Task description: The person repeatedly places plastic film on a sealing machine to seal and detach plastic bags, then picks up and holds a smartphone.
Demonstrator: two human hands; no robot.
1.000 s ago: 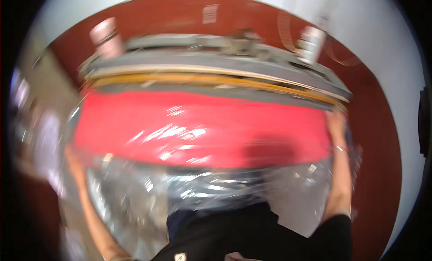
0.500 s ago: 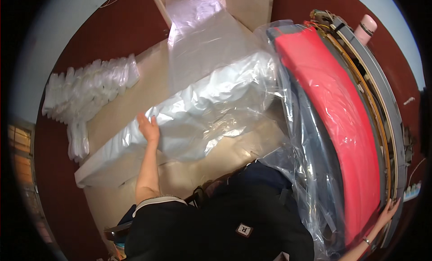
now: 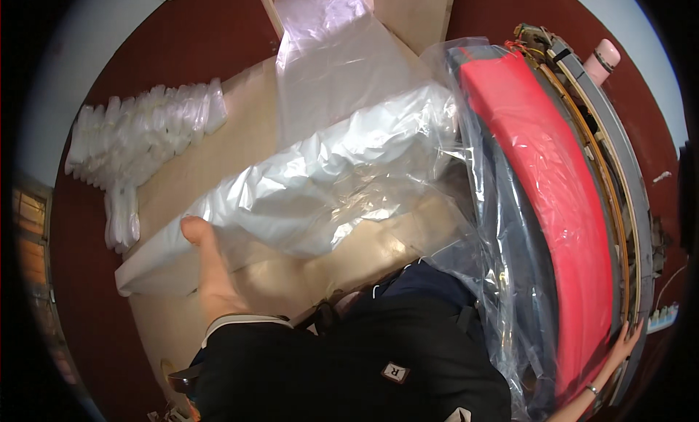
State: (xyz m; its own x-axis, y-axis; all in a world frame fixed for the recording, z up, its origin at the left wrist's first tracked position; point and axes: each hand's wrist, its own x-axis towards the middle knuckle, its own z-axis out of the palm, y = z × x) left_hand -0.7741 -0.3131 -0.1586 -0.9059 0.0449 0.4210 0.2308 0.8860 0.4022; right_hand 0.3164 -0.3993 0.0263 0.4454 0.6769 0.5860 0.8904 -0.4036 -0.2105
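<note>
A long folded stack of clear, silvery plastic film (image 3: 291,174) lies slantwise across the light wooden table. My left hand (image 3: 195,231) is at the left part of this film, touching it or just above. Its fingers are foreshortened and mostly hidden, so their grip does not show. Far to the right, my right hand (image 3: 625,344) rests with fingers stretched out on the grey edge of a long machine (image 3: 632,203). Beside that machine runs a red padded strip (image 3: 553,196) under clear plastic.
Bundles of clear plastic bags (image 3: 145,127) lie at the table's far left. Another plastic sheet (image 3: 328,72) hangs over the back of the wooden table (image 3: 240,116). Loose clear plastic (image 3: 502,276) drapes beside the red strip. A pink flask (image 3: 603,61) stands behind the machine.
My left hand has moved left and slightly nearer along the film; its spread fingers no longer show. My right hand stays at the machine's edge. The whole view has shifted slightly.
</note>
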